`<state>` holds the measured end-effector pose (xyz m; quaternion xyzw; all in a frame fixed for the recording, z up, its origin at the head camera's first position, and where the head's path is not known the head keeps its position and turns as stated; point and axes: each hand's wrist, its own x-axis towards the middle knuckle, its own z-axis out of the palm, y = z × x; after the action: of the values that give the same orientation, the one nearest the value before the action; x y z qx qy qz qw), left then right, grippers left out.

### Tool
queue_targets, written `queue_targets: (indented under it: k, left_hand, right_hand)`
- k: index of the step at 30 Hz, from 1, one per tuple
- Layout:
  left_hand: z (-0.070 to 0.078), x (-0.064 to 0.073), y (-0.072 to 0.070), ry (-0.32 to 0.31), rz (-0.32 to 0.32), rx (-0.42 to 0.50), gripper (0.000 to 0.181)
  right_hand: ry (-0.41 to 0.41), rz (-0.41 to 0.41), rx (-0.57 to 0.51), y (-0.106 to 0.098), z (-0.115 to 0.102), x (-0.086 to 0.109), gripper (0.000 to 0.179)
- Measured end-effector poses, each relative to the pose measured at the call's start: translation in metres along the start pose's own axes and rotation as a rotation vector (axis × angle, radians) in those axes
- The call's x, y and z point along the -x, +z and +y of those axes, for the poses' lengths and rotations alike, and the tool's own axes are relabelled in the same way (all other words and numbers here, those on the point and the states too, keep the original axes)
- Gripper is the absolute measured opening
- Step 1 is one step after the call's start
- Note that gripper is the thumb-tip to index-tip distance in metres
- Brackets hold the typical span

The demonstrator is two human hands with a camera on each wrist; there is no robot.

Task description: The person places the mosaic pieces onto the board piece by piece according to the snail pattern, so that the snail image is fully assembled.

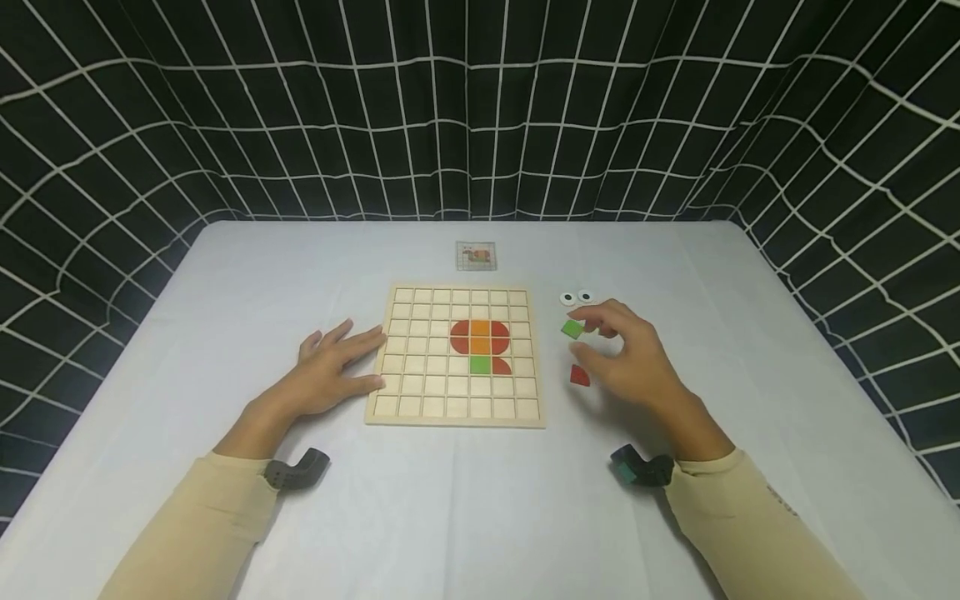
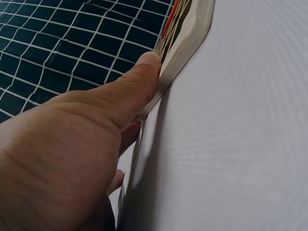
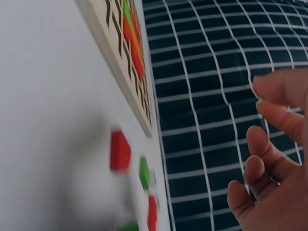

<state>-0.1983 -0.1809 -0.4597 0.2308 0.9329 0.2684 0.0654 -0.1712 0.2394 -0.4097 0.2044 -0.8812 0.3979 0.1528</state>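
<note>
My left hand [image 1: 333, 375] rests at the left edge of a wooden grid board [image 1: 405, 408], its thumb [image 2: 144, 72] against the board's side. Red and orange tiles form a rounded shape in the grid, with a green square tile [image 1: 480, 365] and a red quarter-round tile [image 1: 501, 366] below it. Right of the board, my right hand [image 1: 630, 354] hovers with thumb and index finger apart around a loose green tile [image 1: 572, 329]. Nothing shows between its fingers in the right wrist view. A loose red tile [image 1: 580, 376] lies beside the thumb.
Two round eye pieces [image 1: 567, 298] lie beyond the right hand. A small picture card [image 1: 476, 256] lies behind the board. In the right wrist view, several loose red and green pieces [image 3: 120, 151] lie on the white table [image 1: 450, 517]. Black netted cloth [image 1: 480, 108] surrounds the back and sides.
</note>
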Motion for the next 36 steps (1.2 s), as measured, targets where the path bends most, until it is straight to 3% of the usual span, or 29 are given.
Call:
queue_targets:
  k: [10, 16, 23, 30, 36]
  left_hand:
    - [-0.001, 0.001, 0.001, -0.003, 0.005, 0.002, 0.071]
    - [0.000, 0.001, 0.000, -0.009, -0.007, 0.002, 0.072]
    - [0.001, 0.000, -0.002, -0.008, -0.006, -0.004, 0.072]
    - [0.000, 0.000, -0.001, -0.016, -0.012, -0.017, 0.071]
    - [0.001, -0.001, -0.002, -0.016, -0.021, -0.013, 0.071]
  right_hand:
    - [0.076, -0.003, 0.070, -0.039, 0.019, 0.020, 0.041]
    - [0.193, -0.095, 0.087, -0.051, 0.038, 0.029, 0.045]
    - [0.228, -0.201, 0.062, -0.046, 0.062, 0.034, 0.051]
    - [0.291, -0.324, 0.185, -0.041, 0.071, 0.038, 0.048]
    - [0.289, -0.348, 0.256, -0.037, 0.069, 0.037, 0.034]
